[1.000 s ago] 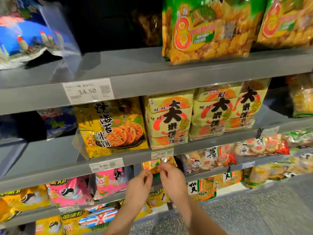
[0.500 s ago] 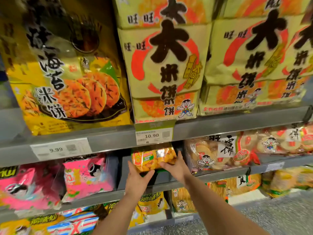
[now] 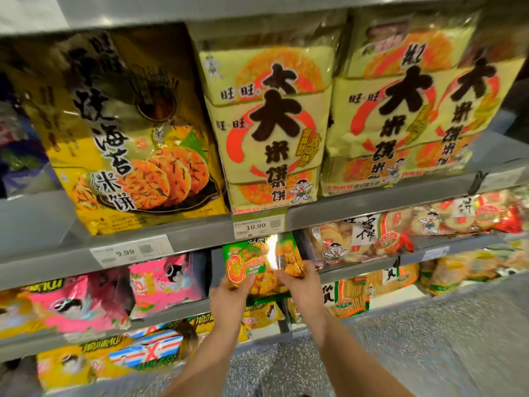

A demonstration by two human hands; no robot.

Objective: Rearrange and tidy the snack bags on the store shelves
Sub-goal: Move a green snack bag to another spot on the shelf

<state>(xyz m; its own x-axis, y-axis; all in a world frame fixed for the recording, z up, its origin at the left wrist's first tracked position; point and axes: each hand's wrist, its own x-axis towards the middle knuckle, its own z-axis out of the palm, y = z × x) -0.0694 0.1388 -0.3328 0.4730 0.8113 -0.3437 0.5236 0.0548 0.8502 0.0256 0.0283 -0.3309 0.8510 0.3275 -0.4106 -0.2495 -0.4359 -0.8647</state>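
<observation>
The left hand (image 3: 229, 295) and right hand (image 3: 304, 285) clamp their fingers on the green snack bag (image 3: 252, 263), just under the shelf edge (image 3: 200, 235) at 12 o'clock. A pink bag (image 3: 166, 282) stands at 9 o'clock and a rice cracker bag (image 3: 357, 239) at 3 o'clock.

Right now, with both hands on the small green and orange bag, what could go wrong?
The left hand and right hand pinch the green and orange bag only at its lower corners, so the glossy bag may slip or flop forward. Its top sits just under the 10.90 price tag and might catch it and knock it loose.
</observation>
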